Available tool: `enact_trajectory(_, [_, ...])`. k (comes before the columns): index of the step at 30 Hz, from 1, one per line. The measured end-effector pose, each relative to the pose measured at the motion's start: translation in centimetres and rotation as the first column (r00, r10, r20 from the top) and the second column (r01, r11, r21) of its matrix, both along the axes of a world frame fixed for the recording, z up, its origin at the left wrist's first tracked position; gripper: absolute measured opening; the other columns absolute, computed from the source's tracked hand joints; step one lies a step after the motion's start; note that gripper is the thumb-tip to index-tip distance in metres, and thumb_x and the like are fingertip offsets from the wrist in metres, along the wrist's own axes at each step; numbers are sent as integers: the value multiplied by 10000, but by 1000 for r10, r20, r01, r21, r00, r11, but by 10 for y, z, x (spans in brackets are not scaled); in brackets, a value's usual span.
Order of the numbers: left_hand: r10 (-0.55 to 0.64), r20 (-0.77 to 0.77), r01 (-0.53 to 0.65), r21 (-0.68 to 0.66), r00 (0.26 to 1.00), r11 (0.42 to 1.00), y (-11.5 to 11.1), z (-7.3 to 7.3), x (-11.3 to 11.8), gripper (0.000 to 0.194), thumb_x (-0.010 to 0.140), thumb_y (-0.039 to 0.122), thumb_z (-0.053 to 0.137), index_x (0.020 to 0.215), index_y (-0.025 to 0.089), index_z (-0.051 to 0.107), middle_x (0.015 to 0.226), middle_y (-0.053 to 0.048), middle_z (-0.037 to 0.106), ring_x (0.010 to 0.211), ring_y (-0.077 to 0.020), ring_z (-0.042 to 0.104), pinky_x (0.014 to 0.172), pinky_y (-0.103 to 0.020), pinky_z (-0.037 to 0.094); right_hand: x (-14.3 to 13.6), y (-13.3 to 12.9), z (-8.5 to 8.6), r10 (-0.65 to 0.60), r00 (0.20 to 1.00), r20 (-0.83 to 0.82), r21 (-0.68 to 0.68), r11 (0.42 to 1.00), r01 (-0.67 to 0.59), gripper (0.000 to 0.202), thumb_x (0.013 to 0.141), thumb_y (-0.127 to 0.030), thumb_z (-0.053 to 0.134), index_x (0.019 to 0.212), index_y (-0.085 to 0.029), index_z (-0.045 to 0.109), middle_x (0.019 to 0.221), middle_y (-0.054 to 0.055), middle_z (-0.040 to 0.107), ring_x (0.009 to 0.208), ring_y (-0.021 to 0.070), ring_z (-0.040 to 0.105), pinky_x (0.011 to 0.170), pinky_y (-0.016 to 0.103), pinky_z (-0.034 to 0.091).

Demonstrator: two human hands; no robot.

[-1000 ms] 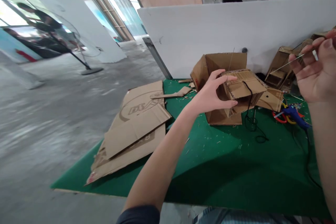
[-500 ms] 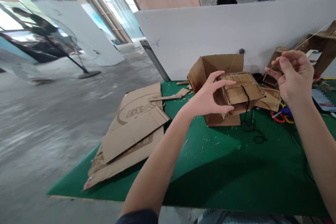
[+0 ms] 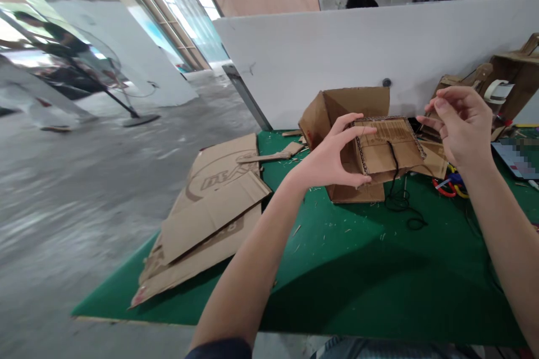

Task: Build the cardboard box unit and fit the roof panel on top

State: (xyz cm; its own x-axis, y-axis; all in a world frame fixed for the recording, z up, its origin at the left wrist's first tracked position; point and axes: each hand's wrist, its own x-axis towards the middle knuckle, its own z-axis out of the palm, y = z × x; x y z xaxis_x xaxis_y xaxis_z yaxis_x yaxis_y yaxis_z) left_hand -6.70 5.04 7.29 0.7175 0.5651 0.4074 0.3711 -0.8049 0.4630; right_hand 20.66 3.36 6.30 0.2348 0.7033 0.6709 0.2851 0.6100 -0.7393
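My left hand grips a small cardboard box by its left side, thumb below and fingers over the top. A black cord crosses the box's top and hangs down its front into a loose coil on the table. To the right of the box, my right hand is raised with thumb and index finger pinched together. A thin pale thread showed in that pinch a moment ago; it hardly shows now. Behind the small box stands a larger open cardboard box.
Flat cardboard sheets lie on the left of the green table. Scissors, a tablet-like device and a roll of tape are at the right. A white partition stands behind. People are in the background left.
My right hand has moved slightly left and down, closer to the small box. The pale thread stretched past it no longer shows clearly. My left hand keeps its grip; the small box has tilted slightly.
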Motion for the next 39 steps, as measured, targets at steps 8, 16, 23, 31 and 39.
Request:
enact_trajectory(8, [-22,-24,23,15,999,1000,1,0,-2,806,696,512,839,1399,348,482,1621,-95,265,1527,-401,226,1223,-606,308,12,-3,0,96,990,105,-65,994,-90,171,842,-427,708,921,-278,675,908,19,704,910,219,702,902,470,601])
enact_trajectory(16, [-9,-44,9,-3,999,1000,-2,5,-5,758,704,417,851,1368,344,493,1636,-88,216,1537,-398,199,1192,-576,375,24,-13,10,227,934,276,-305,942,-139,197,791,-427,747,847,-239,729,1000,57,739,943,232,683,859,408,575])
enact_trajectory(23, [5,-21,-6,-24,1000,1000,1,1,-6,1046,695,428,855,1538,361,240,1640,-108,201,1536,-382,213,1234,-566,319,26,-8,5,271,857,439,-389,917,-90,264,851,-469,689,924,-220,736,909,65,741,871,226,687,822,403,563])
enact_trajectory(31, [43,-28,-44,-33,999,998,1,0,-4,1138,707,456,841,1584,350,123,1659,-114,154,1540,-386,199,1248,-552,296,23,-11,7,213,900,381,-328,941,-84,283,892,-462,663,1019,-211,694,946,84,746,907,243,715,855,422,576])
enact_trajectory(39, [36,41,-35,-18,999,999,6,-5,-6,1189,693,473,852,1600,342,94,1669,-121,174,1531,-385,235,1240,-544,297,13,-8,2,120,831,543,-278,960,43,415,926,-433,609,1268,-206,671,1109,103,739,960,263,699,874,431,564])
